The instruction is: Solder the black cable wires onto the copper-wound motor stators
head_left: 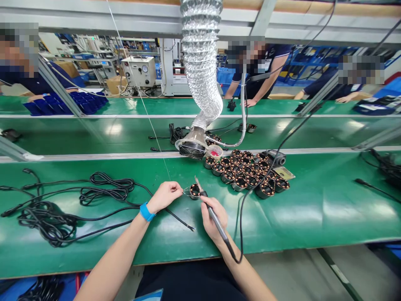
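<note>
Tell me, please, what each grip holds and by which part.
Right grip: soldering iron, by its handle. Left grip: thin wire, pinched, though exactly where along it is unclear.

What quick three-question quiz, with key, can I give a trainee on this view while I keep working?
1. Which hand holds the soldering iron?
2. True or false: the lone copper-wound ring by the iron's tip is set apart from the clustered rings.
3. Fill in: a silver, ridged ____ hangs over the green bench.

Key: 1. the right hand; 2. true; 3. duct.
</note>
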A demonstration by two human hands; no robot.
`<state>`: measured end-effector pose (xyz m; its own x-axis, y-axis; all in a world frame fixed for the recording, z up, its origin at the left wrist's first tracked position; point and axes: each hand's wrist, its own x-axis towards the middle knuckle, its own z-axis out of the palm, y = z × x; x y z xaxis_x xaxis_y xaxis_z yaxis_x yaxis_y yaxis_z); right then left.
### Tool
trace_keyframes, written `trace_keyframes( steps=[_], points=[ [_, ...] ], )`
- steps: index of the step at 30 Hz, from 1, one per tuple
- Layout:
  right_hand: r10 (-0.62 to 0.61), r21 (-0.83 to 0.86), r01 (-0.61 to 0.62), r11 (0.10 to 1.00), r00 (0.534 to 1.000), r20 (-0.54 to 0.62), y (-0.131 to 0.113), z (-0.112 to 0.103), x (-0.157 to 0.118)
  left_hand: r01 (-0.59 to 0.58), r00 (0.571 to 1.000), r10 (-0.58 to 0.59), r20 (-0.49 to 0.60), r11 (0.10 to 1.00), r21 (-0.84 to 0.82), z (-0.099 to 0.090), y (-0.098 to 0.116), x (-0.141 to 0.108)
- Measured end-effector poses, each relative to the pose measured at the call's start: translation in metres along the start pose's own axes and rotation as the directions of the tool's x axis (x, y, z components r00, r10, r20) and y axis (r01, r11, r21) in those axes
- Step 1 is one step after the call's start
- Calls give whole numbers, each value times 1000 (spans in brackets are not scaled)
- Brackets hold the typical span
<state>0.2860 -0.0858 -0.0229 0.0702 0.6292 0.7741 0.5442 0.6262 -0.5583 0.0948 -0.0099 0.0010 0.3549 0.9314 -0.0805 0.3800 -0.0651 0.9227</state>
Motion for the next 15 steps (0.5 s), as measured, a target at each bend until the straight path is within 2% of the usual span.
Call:
trace_keyframes(
  steps=[5, 15],
  points=[
    [8, -29, -9, 1000, 1000, -23, -8, -11, -9, -4, 1000, 3, 28, 999, 46, 4, 3, -4],
    [-22, 36, 22, 999, 1000, 13, -9, -9, -8, 5, 1000, -5, 15, 1000, 26, 11, 5, -7]
  ],
)
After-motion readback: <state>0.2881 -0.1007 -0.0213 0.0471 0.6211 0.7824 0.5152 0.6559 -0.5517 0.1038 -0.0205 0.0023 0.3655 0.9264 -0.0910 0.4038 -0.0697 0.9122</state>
